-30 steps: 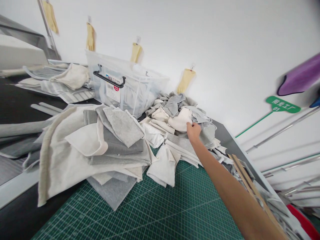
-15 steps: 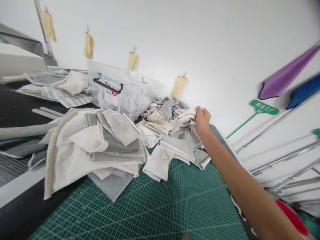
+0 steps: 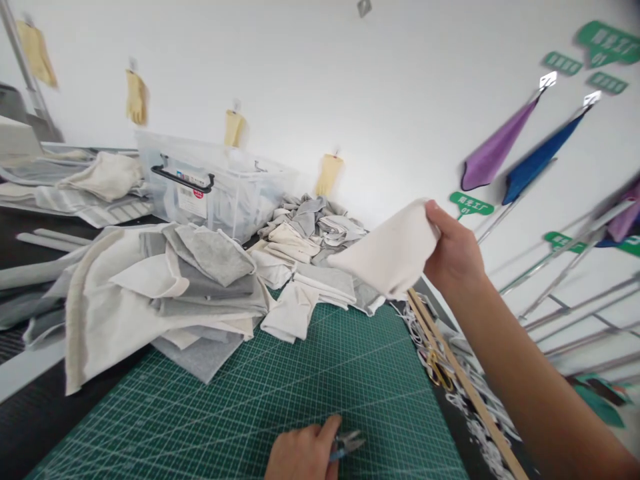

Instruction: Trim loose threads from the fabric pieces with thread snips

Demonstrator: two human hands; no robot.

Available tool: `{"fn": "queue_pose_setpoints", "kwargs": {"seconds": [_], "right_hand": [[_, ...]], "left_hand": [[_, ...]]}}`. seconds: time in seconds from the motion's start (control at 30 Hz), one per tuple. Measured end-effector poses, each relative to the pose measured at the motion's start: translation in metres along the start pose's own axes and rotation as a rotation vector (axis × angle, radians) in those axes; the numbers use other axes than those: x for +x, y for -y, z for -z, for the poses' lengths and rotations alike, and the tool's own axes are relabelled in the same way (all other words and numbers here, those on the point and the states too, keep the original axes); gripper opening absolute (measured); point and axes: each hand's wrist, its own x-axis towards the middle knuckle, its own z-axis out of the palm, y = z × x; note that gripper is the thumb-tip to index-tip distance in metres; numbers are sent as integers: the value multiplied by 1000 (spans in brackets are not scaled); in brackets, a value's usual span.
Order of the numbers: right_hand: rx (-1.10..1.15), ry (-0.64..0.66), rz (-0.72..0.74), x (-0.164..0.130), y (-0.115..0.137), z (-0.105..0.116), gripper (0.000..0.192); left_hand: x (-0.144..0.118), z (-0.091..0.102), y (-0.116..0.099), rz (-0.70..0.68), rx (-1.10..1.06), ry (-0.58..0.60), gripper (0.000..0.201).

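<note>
My right hand [image 3: 453, 250] is closed on one edge of an off-white cloth piece [image 3: 393, 250], which it holds up above the mat's far right part. The cloth hangs to the left of my fingers. Low in the view my left hand [image 3: 303, 453] is closed around small thread snips [image 3: 346, 445] with metal blades and a blue handle, over the green cutting mat [image 3: 350, 373]. Beyond the mat lies a heap of folded grey and cream cloth pieces [image 3: 295, 247]. One small white folded piece [image 3: 290, 310] rests at its near side.
A larger stack of grey and white cloth [image 3: 200, 293] covers the mat's left side. Behind it stands a clear plastic box [image 3: 220, 187] with a black handle. Along the right edge are a wooden strip [image 3: 467, 383], gold-handled scissors [image 3: 440, 370] and tangled white cords.
My right hand has lifted the off-white cloth off the heap and brought it nearer. My left hand with the snips has come into view at the bottom. The view has swung right.
</note>
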Motion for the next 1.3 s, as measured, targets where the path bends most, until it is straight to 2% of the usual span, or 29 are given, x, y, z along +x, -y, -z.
{"fn": "queue_pose_setpoints", "kwargs": {"seconds": [0.1,0.17,0.23,0.33,0.4,0.47,0.53,0.67,0.77,0.83,0.93,1.03,1.17,1.3], "right_hand": [[-38,123,-139,-42,3,18,35],[-62,181,-230,-68,-9,33,39],[-124,261,-324,-92,-32,54,41],[-328,513,-501,-125,-78,93,44],[-412,577,-557,-146,-109,120,40],[-494,554,-571,-166,-135,147,35],[-587,474,-561,-183,-153,170,28],[-774,214,-474,-206,-163,197,24],[-869,52,-366,-220,-158,190,32],[-889,33,-285,-233,-155,171,36],[-916,145,-154,-257,-160,129,48],[-998,335,-141,-276,-172,93,70],[-1071,497,-249,-286,-178,65,74],[-1012,554,-398,-291,-159,43,74]], "left_hand": [[-5,3,0,7,-2,-45,57],[-11,6,2,60,6,-127,51],[-16,10,6,145,35,-204,46],[-26,17,15,265,105,-264,45],[-34,22,22,338,181,-287,46],[-41,26,28,397,271,-288,48],[-48,28,33,416,329,-259,50],[-53,28,45,399,336,-210,52],[-51,25,51,387,320,-224,51],[-49,23,54,379,292,-247,51],[-46,19,60,350,219,-292,50],[-45,15,70,282,145,-373,47],[-45,10,79,94,-13,-477,42],[-38,7,63,0,-147,-437,46]]}}
